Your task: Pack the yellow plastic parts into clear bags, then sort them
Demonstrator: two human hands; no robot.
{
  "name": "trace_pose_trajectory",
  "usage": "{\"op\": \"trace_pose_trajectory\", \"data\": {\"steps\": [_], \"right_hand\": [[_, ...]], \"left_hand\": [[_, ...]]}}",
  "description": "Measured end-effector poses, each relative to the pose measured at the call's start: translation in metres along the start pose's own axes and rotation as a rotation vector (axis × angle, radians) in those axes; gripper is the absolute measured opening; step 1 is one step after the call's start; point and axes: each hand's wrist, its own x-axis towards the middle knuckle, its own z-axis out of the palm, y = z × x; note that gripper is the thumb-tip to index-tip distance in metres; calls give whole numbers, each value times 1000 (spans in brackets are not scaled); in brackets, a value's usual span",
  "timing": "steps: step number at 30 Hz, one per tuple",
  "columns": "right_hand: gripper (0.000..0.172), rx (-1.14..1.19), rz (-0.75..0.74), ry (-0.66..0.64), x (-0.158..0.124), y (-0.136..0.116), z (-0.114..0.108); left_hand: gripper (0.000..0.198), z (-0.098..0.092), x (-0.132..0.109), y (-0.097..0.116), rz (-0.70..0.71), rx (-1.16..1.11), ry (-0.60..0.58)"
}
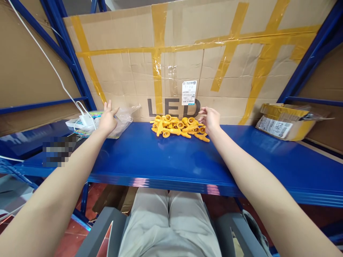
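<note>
A heap of small yellow-orange plastic pieces [175,125] lies on the blue shelf top against the cardboard; some have round hollow ends, others branch into prongs. At the heap's right end is my right hand [212,120], its fingers loosely bent and apart, with nothing visible in them. My left hand [108,118] is away to the left with fingers spread, holding nothing. It is over or beside a clear plastic bag [124,119] with colourful packaging under it; whether it touches the bag I cannot tell.
A large taped cardboard sheet [128,78] backs the blue shelf [160,160]. At the right sits an open cardboard box [286,123]. On the left are a white plug with a cable [86,119] and a blurred-out dark object [59,150]. Blue posts stand at both sides.
</note>
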Motion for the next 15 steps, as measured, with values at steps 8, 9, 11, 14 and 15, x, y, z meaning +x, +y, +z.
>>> {"op": "trace_pose_trajectory", "data": {"steps": [8,9,11,14,15], "right_hand": [[21,-33,5,-45,-2,1,0],[21,-39,5,-49,-2,1,0],[21,-49,5,-52,-3,1,0],[21,-55,4,-53,-4,1,1],[20,-56,4,-55,-4,2,1]], "left_hand": [[62,7,-15,-25,244,207,-139],[63,12,-17,-31,214,252,-224],[68,24,-20,-44,113,334,-372],[71,40,-20,-63,-20,379,-499],[70,43,-18,-67,-39,373,-506]]}}
